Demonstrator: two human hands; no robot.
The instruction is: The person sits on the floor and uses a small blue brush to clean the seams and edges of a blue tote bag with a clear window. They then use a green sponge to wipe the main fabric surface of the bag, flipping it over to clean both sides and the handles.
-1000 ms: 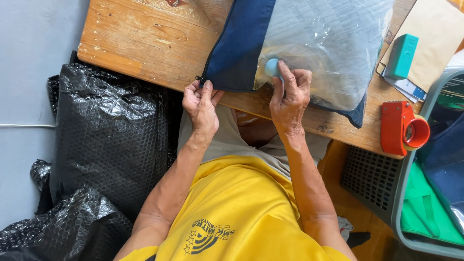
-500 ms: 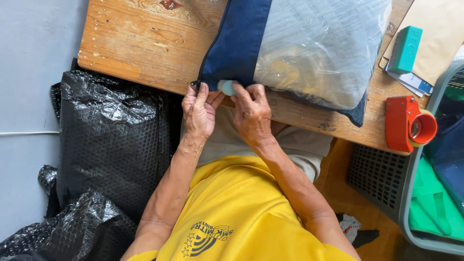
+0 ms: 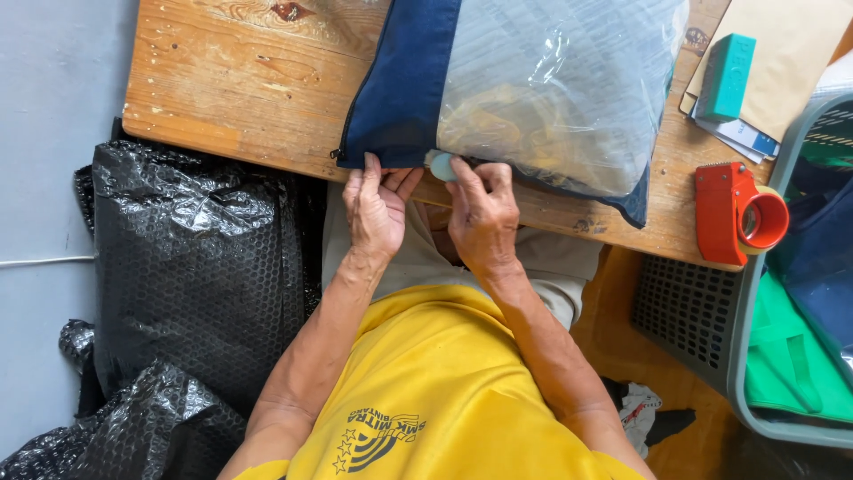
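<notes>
pinched the navy edge of a navy and clear zip bag (image 3: 533, 89) on the wooden worktop (image 3: 240, 80) with left hand (image 3: 378, 209); right hand (image 3: 484, 213) closed fingers on a pale blue tab (image 3: 442, 166); zipper seemingly near its closed end.

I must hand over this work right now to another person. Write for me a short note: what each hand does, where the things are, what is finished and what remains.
Left hand: pinches the near edge of the blue bag, close to its zipper corner.
Right hand: grips the small pale zipper pull on the same edge.
The bag, with a clear plastic front and yellow contents, lies on the wooden table. A red tape dispenser and a teal block lie at the right; a grey basket stands beside the table.
Done: the pull is close to the corner.
Left: the short stretch between pull and corner; whether the zipper is opening or closing cannot be told.
</notes>
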